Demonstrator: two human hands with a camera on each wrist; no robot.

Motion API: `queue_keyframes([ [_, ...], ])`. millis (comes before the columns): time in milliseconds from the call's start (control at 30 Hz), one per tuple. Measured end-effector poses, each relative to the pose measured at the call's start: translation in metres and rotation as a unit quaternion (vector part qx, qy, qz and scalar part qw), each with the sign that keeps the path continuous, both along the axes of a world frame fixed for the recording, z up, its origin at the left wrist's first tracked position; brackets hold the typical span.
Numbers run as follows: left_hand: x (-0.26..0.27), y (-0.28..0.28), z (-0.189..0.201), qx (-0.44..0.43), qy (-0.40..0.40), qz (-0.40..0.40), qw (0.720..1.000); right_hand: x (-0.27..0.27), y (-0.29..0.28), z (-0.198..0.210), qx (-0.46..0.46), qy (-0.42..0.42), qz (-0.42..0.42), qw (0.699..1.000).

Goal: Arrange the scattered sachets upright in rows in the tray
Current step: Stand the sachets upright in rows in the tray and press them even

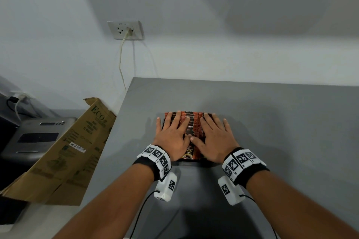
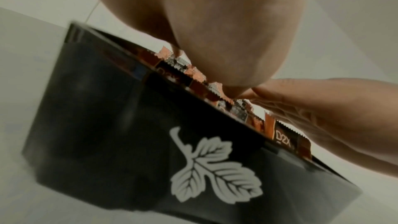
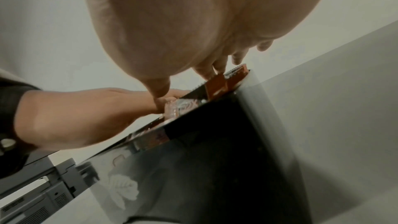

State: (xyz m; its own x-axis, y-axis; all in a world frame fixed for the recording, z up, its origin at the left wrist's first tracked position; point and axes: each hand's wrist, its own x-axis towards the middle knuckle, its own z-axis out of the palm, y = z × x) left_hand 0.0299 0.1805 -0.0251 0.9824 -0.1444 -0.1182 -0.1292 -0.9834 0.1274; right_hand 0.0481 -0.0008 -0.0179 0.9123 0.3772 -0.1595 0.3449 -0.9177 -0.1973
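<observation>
A black tray (image 2: 112,125) with a white leaf print stands on the grey table (image 1: 272,122). Orange and black coffee sachets (image 1: 191,122) stand upright in rows inside it, tops poking above the rim (image 2: 282,135) (image 3: 217,83). My left hand (image 1: 172,132) lies flat on the left rows, fingers straight and spread. My right hand (image 1: 213,134) lies flat on the right rows in the same way. The thumbs nearly meet over the middle. Both palms hide most of the sachets and the tray's rim in the head view.
A flattened cardboard box (image 1: 64,153) leans at the table's left edge, beside a grey printer (image 1: 37,137). A wall socket (image 1: 126,30) with a cable sits on the wall behind. Bare tabletop lies right of and beyond the tray.
</observation>
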Motion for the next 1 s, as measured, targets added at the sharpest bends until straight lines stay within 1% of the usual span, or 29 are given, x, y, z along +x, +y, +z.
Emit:
queue_keyframes([
  [100,-0.002,0.000,-0.001,0.006,0.003,0.001,1.000,-0.008,0.002,-0.004,-0.017,0.013,0.020,1.000],
  [267,-0.007,-0.002,0.000,0.015,-0.006,-0.027,1.000,-0.017,-0.003,-0.001,-0.007,0.021,0.012,1.000],
  [333,-0.009,-0.002,-0.001,0.015,-0.005,-0.026,1.000,-0.021,-0.004,-0.001,-0.017,0.029,0.018,0.999],
  [467,-0.017,0.000,-0.002,0.024,-0.005,-0.040,0.999,-0.026,-0.008,0.001,-0.006,0.022,0.007,1.000],
  [600,-0.024,0.001,0.000,0.010,-0.001,-0.046,0.999,-0.035,-0.010,0.001,-0.023,0.036,0.020,0.999],
  [700,-0.031,-0.002,0.000,0.016,0.009,-0.065,0.998,-0.043,-0.012,-0.001,-0.027,0.041,0.020,0.999],
  [767,-0.033,-0.002,-0.001,0.016,0.015,-0.064,0.998,-0.046,-0.011,-0.001,-0.032,0.046,0.025,0.998],
  [900,-0.039,-0.004,-0.002,0.014,0.017,-0.066,0.998,-0.047,-0.013,0.000,-0.013,0.033,0.015,0.999],
  [1000,-0.044,-0.003,-0.002,0.012,0.027,-0.060,0.998,-0.052,-0.014,0.000,-0.032,0.039,0.030,0.998],
])
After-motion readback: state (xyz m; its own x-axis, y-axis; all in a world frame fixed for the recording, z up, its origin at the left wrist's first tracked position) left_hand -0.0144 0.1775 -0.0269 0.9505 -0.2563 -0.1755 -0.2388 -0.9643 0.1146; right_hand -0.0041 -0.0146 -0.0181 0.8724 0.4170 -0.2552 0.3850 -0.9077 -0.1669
